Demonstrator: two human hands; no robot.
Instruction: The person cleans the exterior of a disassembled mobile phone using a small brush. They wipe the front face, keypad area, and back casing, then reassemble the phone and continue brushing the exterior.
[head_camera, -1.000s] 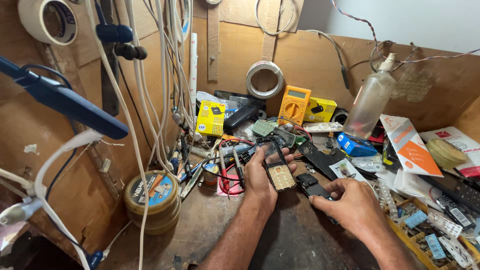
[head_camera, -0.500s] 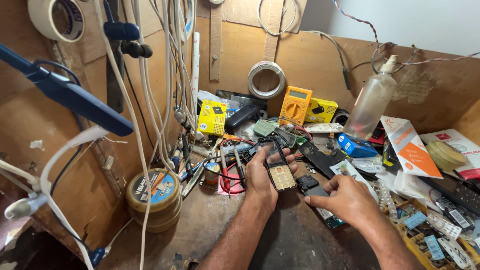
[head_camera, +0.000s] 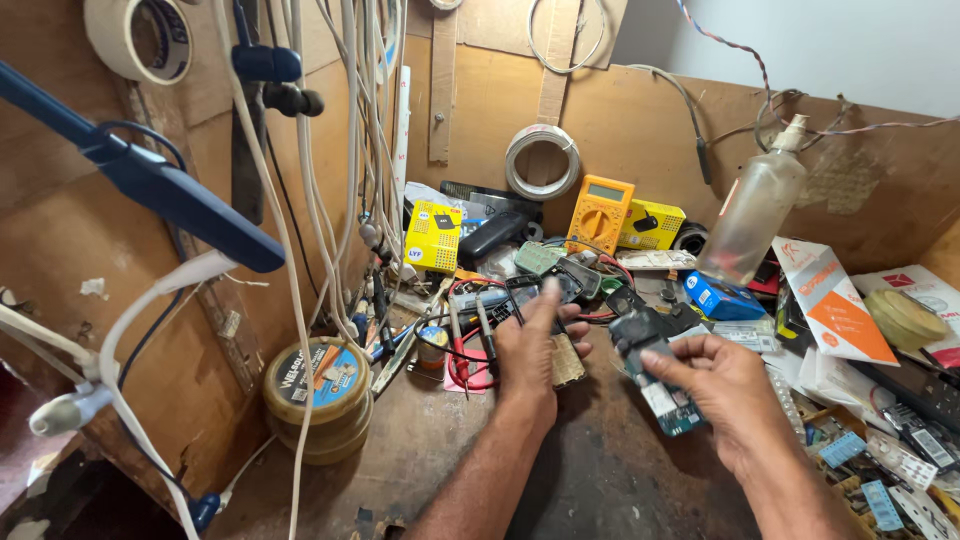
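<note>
Nearest the viewer, over the dark worn workbench top (head_camera: 600, 480), the right hand (head_camera: 725, 395) is curled shut around a small green phone circuit board with a dark module at its far end (head_camera: 655, 385), lifted clear of the bench and tilted. The board looks light, stiff and fragile; in the inspector's judgement it is best gripped by its long edges, away from the components. Just to the left, the left hand (head_camera: 528, 352) is closed about a black phone front housing with a tan keypad (head_camera: 563, 358), thumb on the right edge and one finger stretched out toward the far clutter; the housing looks like thin plastic, light, and liable to flex. At near left stands a stack of round brass-coloured tins with a blue and orange label (head_camera: 318, 392). Farther back lie a flat yellow card package with a dotted pattern (head_camera: 437, 238) at left, an orange-yellow multimeter (head_camera: 600, 214) at centre, and a small blue box (head_camera: 724, 297) to the right. At right, an orange and white printed card sleeve (head_camera: 836, 300) lies beside a cloudy plastic spray bottle (head_camera: 752, 212) leaning on the far wooden wall.
</note>
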